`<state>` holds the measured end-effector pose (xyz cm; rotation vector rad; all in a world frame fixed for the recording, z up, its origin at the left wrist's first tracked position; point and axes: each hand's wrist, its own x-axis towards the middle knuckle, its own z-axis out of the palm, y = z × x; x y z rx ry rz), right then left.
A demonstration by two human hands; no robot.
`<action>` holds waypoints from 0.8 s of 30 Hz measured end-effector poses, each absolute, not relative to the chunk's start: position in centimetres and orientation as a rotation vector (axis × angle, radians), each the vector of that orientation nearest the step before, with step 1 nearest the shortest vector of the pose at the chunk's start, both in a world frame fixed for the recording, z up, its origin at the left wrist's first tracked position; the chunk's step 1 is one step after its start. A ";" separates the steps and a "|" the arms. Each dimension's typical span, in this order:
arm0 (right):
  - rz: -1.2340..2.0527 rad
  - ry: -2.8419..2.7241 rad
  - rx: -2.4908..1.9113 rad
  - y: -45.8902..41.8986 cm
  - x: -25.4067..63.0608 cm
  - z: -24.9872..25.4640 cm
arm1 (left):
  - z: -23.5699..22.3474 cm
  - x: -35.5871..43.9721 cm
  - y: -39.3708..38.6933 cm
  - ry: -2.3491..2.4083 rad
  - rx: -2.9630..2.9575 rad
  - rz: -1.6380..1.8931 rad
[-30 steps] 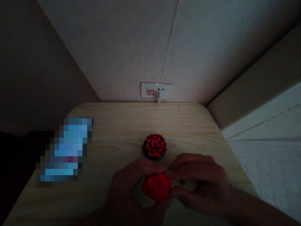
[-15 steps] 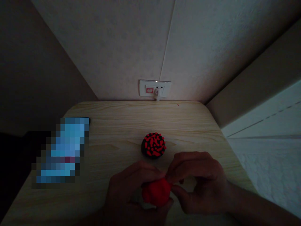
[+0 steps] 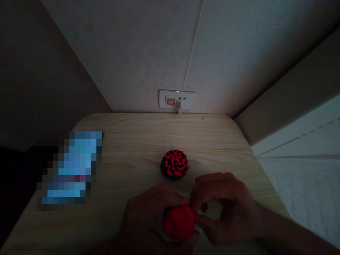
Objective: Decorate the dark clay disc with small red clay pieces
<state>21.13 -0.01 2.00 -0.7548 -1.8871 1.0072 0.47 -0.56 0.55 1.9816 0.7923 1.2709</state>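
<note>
A soft red lump, like modelling clay [image 3: 178, 222], sits between my hands low in the view. My left hand [image 3: 150, 217] is curled round its left side, with fingers above and thumb below. At its right edge, my right hand [image 3: 225, 207] pinches the clay between thumb and fingertips. Just beyond them on the table lies a round black piece [image 3: 174, 164] whose top is covered with small red dots and short red strips. The underside of the red clay is hidden.
The wood-grain table [image 3: 127, 141] meets the wall at the back. A blurred-out phone-like screen [image 3: 77, 159] lies at the left. A wall socket [image 3: 177, 100] with a plug is above the back edge. White quilted fabric [image 3: 305, 191] lies beyond the right edge.
The view has shifted slightly. The red clay sits a little lower and looks smoother and rounder between my fingers. Both hands keep their hold.
</note>
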 end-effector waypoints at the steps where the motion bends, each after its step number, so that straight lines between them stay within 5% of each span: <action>1: 1.009 -1.879 -0.753 0.0 21.1 2.0 | 0.6 0.5 -0.6 0.809 1.979 1.267; 13: 0.945 -1.845 -0.768 -0.4 20.7 2.1 | 0.1 0.2 -1.2 0.880 1.953 1.212; 24: 1.226 -1.488 -0.792 -0.2 21.6 2.7 | 0.5 -0.6 -1.6 0.858 1.594 1.268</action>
